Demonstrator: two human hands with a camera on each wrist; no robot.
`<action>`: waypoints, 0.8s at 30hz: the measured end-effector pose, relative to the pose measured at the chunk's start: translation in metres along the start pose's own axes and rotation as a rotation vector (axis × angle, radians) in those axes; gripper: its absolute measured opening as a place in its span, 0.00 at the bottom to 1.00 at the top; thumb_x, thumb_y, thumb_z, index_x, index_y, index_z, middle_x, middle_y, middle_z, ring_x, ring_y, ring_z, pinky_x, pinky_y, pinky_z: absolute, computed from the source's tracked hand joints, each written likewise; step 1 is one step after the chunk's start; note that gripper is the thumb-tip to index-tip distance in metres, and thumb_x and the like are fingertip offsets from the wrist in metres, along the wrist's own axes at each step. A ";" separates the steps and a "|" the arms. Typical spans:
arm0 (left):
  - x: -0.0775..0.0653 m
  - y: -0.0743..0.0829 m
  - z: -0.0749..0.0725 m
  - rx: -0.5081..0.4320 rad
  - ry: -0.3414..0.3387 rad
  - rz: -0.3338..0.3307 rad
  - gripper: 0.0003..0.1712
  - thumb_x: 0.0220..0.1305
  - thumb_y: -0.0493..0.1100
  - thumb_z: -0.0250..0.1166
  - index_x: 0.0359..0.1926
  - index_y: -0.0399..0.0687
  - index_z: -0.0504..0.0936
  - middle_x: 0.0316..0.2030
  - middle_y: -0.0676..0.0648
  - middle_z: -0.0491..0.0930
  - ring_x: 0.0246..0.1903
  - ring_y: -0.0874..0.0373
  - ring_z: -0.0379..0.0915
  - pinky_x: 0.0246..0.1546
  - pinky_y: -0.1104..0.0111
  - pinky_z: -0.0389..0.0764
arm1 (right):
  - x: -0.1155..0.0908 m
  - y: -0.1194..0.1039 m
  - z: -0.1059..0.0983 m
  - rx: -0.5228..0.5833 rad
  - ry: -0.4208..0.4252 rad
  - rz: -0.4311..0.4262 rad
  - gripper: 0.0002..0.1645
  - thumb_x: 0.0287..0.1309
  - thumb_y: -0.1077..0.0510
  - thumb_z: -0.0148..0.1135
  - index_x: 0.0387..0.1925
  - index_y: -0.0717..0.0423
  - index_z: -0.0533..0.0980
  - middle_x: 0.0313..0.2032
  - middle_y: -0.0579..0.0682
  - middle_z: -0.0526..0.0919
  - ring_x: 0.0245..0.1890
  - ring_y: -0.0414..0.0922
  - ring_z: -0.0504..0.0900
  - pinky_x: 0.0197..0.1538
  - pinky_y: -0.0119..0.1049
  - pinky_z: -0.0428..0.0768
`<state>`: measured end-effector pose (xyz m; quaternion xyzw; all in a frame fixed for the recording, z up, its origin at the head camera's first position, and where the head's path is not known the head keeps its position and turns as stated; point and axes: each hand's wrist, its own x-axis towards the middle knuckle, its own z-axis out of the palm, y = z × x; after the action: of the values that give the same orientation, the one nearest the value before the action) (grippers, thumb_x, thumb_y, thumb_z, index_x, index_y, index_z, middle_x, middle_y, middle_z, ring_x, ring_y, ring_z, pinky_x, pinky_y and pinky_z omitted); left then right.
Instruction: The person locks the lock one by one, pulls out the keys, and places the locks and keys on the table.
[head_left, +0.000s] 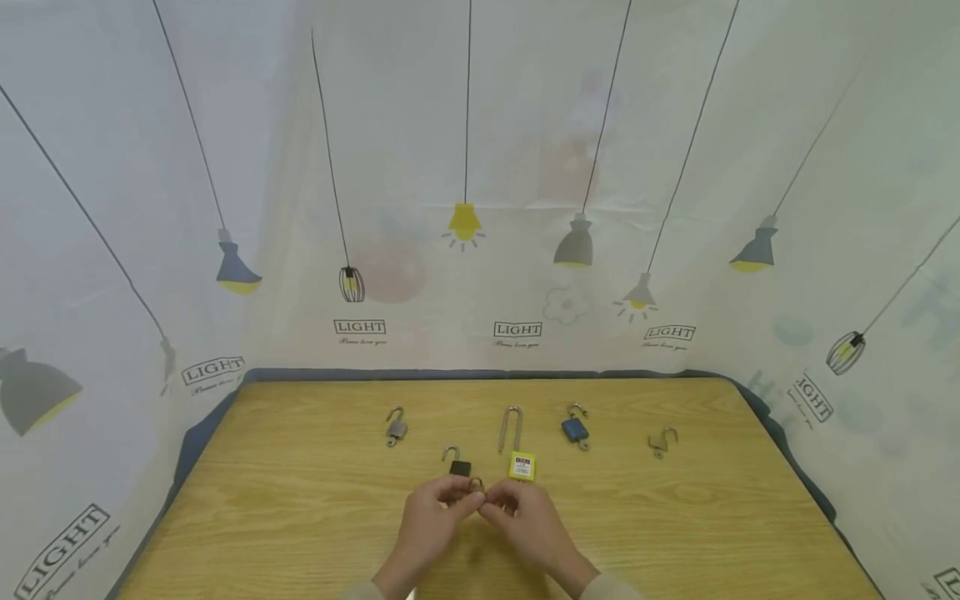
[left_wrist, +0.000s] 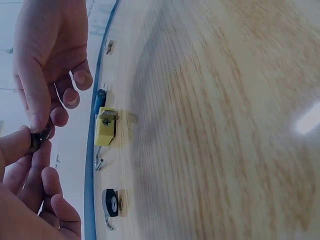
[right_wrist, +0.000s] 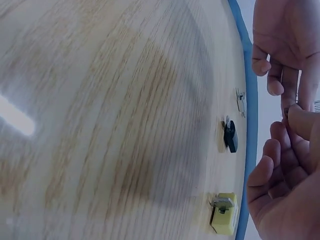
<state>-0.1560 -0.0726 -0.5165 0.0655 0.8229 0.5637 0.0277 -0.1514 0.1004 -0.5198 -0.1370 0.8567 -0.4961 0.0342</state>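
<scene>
Over the near middle of the wooden table [head_left: 300,517] my two hands meet fingertip to fingertip. Between them is a small dark padlock [head_left: 476,483] whose shackle loop shows above the fingers. My left hand [head_left: 457,498] pinches it from the left and my right hand [head_left: 498,500] from the right. In the left wrist view the small padlock [left_wrist: 40,136] sits between my left thumb and the right hand's fingertips. In the right wrist view only a dark sliver of the small padlock [right_wrist: 286,111] shows between the fingers.
Several open padlocks lie in a row beyond my hands: a grey one [head_left: 395,428], a black one [head_left: 458,463], a yellow one with a long shackle [head_left: 521,461], a blue one [head_left: 575,428] and a small one [head_left: 662,442]. Printed curtains wall in the table.
</scene>
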 end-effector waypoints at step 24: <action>0.002 0.002 0.002 -0.092 0.035 -0.083 0.14 0.57 0.53 0.69 0.39 0.50 0.83 0.36 0.52 0.83 0.38 0.56 0.72 0.40 0.63 0.71 | -0.004 -0.014 0.011 0.212 0.105 0.121 0.09 0.60 0.56 0.62 0.31 0.59 0.79 0.30 0.52 0.83 0.30 0.43 0.78 0.33 0.31 0.76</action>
<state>-0.1573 -0.0693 -0.5152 0.0199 0.7985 0.6004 0.0396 -0.1426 0.0853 -0.5134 -0.0546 0.8068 -0.5874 0.0333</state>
